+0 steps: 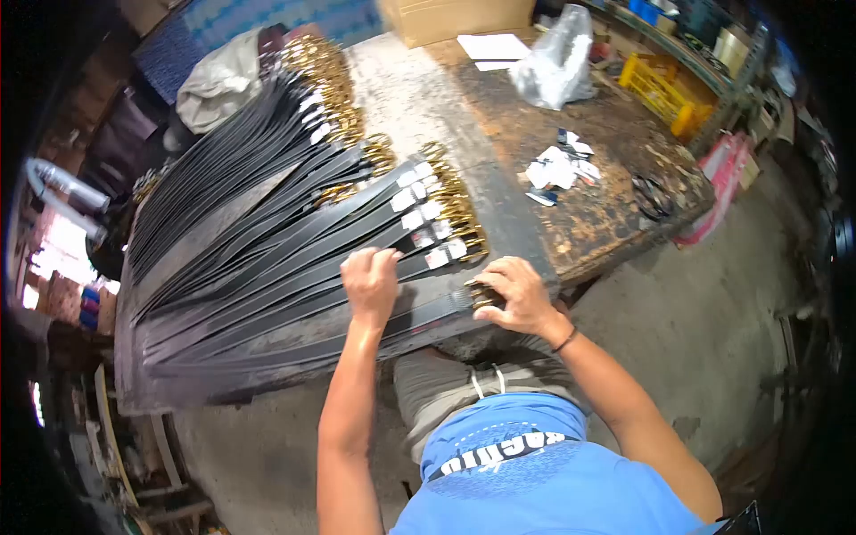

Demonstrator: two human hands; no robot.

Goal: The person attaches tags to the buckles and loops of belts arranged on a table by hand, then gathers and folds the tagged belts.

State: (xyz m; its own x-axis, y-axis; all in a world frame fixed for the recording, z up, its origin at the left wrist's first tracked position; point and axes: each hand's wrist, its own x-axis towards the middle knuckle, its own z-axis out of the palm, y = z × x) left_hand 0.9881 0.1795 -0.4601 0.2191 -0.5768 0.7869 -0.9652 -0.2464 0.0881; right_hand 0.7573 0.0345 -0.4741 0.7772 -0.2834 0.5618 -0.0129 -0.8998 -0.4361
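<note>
Dark, scuffed counter (508,196) under and beyond both hands. Black belts (241,134) fan out left of and beyond the hands: flat, smooth, leather-looking. Near belt (428,314) lies lengthwise, long axis running leftward from the right hand, passing under the left arm; right hand nearer its buckle end. Right hand (517,299) curls round the brassy buckle (484,295), pinching it. Left hand (368,278) half-fisted above the straps, can't tell if gripping. Gold buckles (461,214), shiny, bunched beyond; white tags (426,212), papery, rectangular, beside them.
</note>
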